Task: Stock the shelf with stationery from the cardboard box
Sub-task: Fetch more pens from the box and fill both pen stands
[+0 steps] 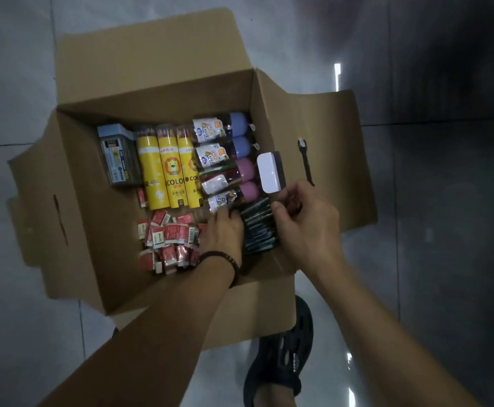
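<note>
Stack of dark packs (pixel 259 227) lies in the cardboard box (pixel 78 201) directly between both hands, long axis running away from the person. The left hand (pixel 225 230) curls against its left side (grip unclear). The right hand (pixel 304 221) pinches its far right edge.

Head view, steeply downward, close above open cardboard box (pixel 163 92)

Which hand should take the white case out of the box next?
Probably right. The right hand sits next to the white case; the left hand is farther off, beside the dark packets.
</note>
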`<state>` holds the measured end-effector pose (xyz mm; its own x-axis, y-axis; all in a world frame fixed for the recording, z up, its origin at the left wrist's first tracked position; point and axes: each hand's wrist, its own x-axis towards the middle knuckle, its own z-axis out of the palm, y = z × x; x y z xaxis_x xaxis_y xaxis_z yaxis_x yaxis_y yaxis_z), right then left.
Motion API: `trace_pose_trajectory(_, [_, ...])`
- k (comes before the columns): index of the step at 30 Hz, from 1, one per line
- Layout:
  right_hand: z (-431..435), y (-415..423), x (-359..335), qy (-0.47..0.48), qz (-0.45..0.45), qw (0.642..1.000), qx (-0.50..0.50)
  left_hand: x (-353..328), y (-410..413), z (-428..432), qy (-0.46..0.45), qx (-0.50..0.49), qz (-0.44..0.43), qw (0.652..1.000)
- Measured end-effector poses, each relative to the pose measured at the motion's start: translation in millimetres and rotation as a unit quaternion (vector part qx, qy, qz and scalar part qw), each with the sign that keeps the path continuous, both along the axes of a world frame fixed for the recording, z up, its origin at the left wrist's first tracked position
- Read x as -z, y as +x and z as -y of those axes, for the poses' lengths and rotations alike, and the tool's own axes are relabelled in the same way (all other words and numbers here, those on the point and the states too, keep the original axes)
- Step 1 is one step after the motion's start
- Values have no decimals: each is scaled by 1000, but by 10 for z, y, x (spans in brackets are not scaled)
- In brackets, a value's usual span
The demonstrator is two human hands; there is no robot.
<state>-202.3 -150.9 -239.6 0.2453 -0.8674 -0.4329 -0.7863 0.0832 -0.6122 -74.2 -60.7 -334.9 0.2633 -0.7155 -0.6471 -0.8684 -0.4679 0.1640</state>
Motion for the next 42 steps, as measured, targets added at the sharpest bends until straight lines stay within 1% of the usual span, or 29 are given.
trace_pose_trajectory(3, [10, 8, 14, 1, -2, 1000, -5, 65, 13, 110, 41, 16, 20, 999])
trace_pose_trajectory(5, [30, 5, 20, 5, -3, 1000, -12, 89, -9, 125, 31, 7, 43, 999])
trace_pose_trajectory(8, [53, -17, 15, 13, 0, 1000, -16, 109, -57, 86, 24, 43, 75, 996])
trace_pose_trajectory(11, [58, -33, -22, 28, 12, 1000, -4, 158, -73, 49, 47, 19, 58, 997])
trace_pose_trajectory(13, [53, -38, -49, 38, 14, 999, 2, 189, -76, 79, 59, 35, 50, 996])
trace_pose_trajectory(15, [48, -34, -76, 53, 19, 998, 11, 197, -45, 95, 86, 74, 26, 993])
trace_pose_trajectory(16, [45, -29, -88, 60, 22, 998, 16, 220, -17, 88, 85, 76, 8, 993])
trace_pose_trajectory(18, [27, -38, -115, 66, 18, 997, 19, 185, 21, 12, 59, 46, -31, 997])
trace_pose_trajectory(20, [3, -63, -177, 62, 16, 998, 19, 88, 71, -47, 72, -9, -74, 995])
trace_pose_trajectory(22, [-48, -93, -294, 71, 23, 997, 19, -107, 168, -40, 71, -144, -178, 971])
trace_pose_trajectory(23, [-90, -114, -358, 80, 23, 996, 20, -228, 231, -43, 71, -168, -225, 957])
trace_pose_trajectory(24, [-134, -132, -432, 91, 24, 995, 24, -370, 305, -55, 62, -199, -268, 941])
trace_pose_trajectory(25, [-187, -147, -514, 104, 27, 994, 31, -533, 383, -104, 43, -244, -312, 917])
trace_pose_trajectory(26, [-238, -149, -611, 114, 35, 992, 39, -694, 442, -156, 18, -291, -357, 888])
trace_pose_trajectory(28, [-337, -98, -877, 118, 49, 990, 52, -1155, 535, -261, -38, -384, -432, 815])
trace_pose_trajectory(30, [-409, 66, -1246, 118, 66, 989, 62, -1721, 622, -364, -82, -428, -483, 760])
trace_pose_trajectory(31, [-431, 180, -1472, 121, 79, 987, 67, -2030, 662, -405, -95, -440, -501, 739])
trace_pose_trajectory(34, [-433, 605, -2296, 126, 150, 978, 67, -3019, 888, -497, -113, -449, -526, 714])
trace_pose_trajectory(37, [-400, 1069, -3299, 179, 232, 955, 46, -4135, 1171, -559, -116, -442, -558, 693])
trace_pose_trajectory(39, [-391, 1296, -3925, 201, 258, 945, 8, -4881, 1347, -609, -130, -429, -562, 696])
trace_pose_trajectory(42, [-358, 1568, -4869, 207, 282, 934, -72, -5909, 1606, -764, -166, -415, -562, 696])
